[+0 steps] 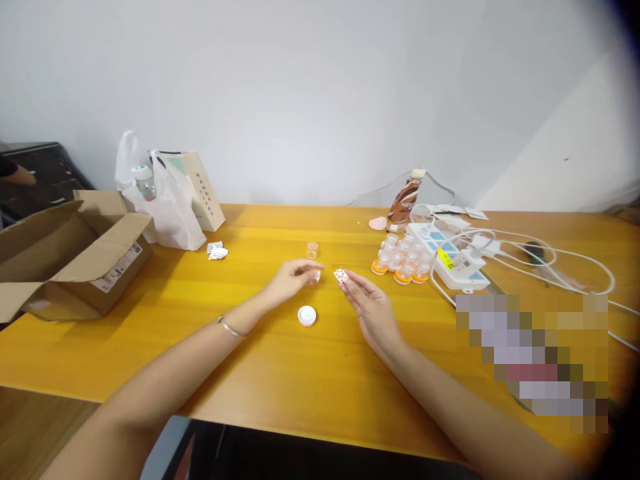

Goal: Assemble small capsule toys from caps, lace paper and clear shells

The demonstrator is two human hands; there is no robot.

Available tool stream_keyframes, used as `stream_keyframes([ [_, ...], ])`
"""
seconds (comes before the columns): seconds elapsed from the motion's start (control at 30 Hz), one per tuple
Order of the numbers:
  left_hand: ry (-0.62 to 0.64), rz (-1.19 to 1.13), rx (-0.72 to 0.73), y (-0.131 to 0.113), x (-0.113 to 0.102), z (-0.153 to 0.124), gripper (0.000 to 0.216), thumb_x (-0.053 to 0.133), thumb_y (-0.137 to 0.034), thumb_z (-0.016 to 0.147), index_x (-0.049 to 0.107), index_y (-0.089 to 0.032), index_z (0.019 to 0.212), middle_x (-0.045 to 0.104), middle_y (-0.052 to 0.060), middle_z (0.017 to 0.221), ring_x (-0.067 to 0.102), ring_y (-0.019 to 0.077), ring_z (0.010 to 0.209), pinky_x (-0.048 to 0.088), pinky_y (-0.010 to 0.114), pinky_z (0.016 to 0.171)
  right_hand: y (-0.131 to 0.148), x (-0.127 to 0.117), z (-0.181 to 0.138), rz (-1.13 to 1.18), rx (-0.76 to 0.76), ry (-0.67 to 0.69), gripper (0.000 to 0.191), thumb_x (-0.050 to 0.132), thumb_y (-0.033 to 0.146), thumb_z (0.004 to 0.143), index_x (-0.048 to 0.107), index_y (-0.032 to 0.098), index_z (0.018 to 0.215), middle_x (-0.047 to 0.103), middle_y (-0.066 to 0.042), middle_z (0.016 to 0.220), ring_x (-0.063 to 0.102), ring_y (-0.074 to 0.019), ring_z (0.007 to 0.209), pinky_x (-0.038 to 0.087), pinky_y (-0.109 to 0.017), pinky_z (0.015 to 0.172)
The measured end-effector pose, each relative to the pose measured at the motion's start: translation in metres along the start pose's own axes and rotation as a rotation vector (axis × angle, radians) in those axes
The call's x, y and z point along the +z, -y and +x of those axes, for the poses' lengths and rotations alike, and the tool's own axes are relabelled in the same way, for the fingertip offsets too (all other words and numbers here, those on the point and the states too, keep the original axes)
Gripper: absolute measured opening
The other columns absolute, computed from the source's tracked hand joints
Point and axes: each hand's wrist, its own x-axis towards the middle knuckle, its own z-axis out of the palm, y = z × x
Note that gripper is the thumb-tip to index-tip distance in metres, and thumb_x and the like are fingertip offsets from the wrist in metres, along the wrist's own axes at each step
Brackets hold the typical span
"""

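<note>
Over the middle of the table, my right hand pinches a small white piece with a red pattern between thumb and fingertips; its exact kind is too small to tell. A short gap to its left, my left hand has its fingertips closed on another small white piece, mostly covered by the fingers. Just beyond the left fingertips stands a small clear container with a pale orange tint. Nearer to me, below the left hand, lies a round white lid.
Several clear bottles with orange caps stand right, beside a power strip, white cables and a brown drink bottle. Left are an open cardboard box, a white plastic bag and crumpled paper.
</note>
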Motion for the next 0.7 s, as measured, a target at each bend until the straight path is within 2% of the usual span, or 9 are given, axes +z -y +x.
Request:
stream_keyframes([
  [0.07, 0.013, -0.176, -0.085, 0.002, -0.015, -0.017, 0.026, 0.053, -0.028, 0.081, 0.062, -0.011, 0.098, 0.063, 0.007, 0.08, 0.055, 0.0093, 0.063, 0.045, 0.023, 0.064, -0.003, 0.002, -0.003, -0.005, 0.051, 0.047, 0.025, 0.07, 0.027, 0.064, 0.068, 0.022, 0.088, 0.068, -0.003, 0.101, 0.061, -0.0152, 0.092, 0.043, -0.034, 0.093],
  [0.13, 0.017, -0.454, -0.207, 0.003, -0.026, -0.028, 0.025, 0.06, -0.028, 0.077, 0.064, -0.013, 0.096, 0.063, 0.006, 0.08, 0.055, 0.0078, 0.065, 0.044, 0.021, 0.066, -0.005, 0.004, -0.006, -0.018, 0.091, 0.09, 0.025, 0.07, 0.027, 0.065, 0.068, 0.022, 0.09, 0.068, -0.003, 0.101, 0.061, -0.0147, 0.091, 0.042, -0.034, 0.093],
  [0.2, 0.009, -0.669, -0.28, 0.002, -0.03, -0.031, 0.026, 0.066, -0.024, 0.072, 0.065, -0.015, 0.096, 0.062, 0.004, 0.081, 0.056, 0.0063, 0.067, 0.044, 0.019, 0.068, -0.006, 0.006, -0.008, -0.034, 0.127, 0.134, 0.026, 0.07, 0.027, 0.065, 0.068, 0.022, 0.09, 0.068, -0.003, 0.1, 0.061, -0.0142, 0.089, 0.043, -0.033, 0.093],
  [0.3, 0.03, -0.834, -0.319, -0.002, -0.029, -0.03, 0.034, 0.07, -0.018, 0.067, 0.064, -0.017, 0.101, 0.061, 0.001, 0.079, 0.055, 0.0039, 0.065, 0.044, 0.016, 0.067, -0.005, 0.006, -0.009, -0.05, 0.162, 0.173, 0.024, 0.07, 0.026, 0.065, 0.068, 0.022, 0.088, 0.069, -0.002, 0.097, 0.061, -0.013, 0.087, 0.044, -0.032, 0.091],
  [0.43, 0.085, -0.773, -0.344, -0.007, -0.026, -0.03, 0.031, 0.069, -0.021, 0.07, 0.064, -0.015, 0.1, 0.061, 0.001, 0.079, 0.057, 0.0046, 0.066, 0.046, 0.018, 0.07, -0.003, 0.004, -0.008, -0.072, 0.187, 0.195, 0.023, 0.07, 0.026, 0.065, 0.068, 0.022, 0.087, 0.069, -0.002, 0.096, 0.061, -0.0122, 0.084, 0.045, -0.03, 0.089],
  [0.7, -0.001, -0.458, -0.193, -0.017, -0.021, -0.035, 0.026, 0.065, -0.025, 0.073, 0.06, -0.012, 0.095, 0.062, 0.002, 0.071, 0.064, 0.0121, 0.069, 0.05, 0.024, 0.069, -0.001, 0.003, -0.009, -0.107, 0.222, 0.234, 0.022, 0.071, 0.026, 0.064, 0.068, 0.021, 0.086, 0.07, -0.002, 0.092, 0.063, -0.0114, 0.076, 0.046, -0.029, 0.083],
])
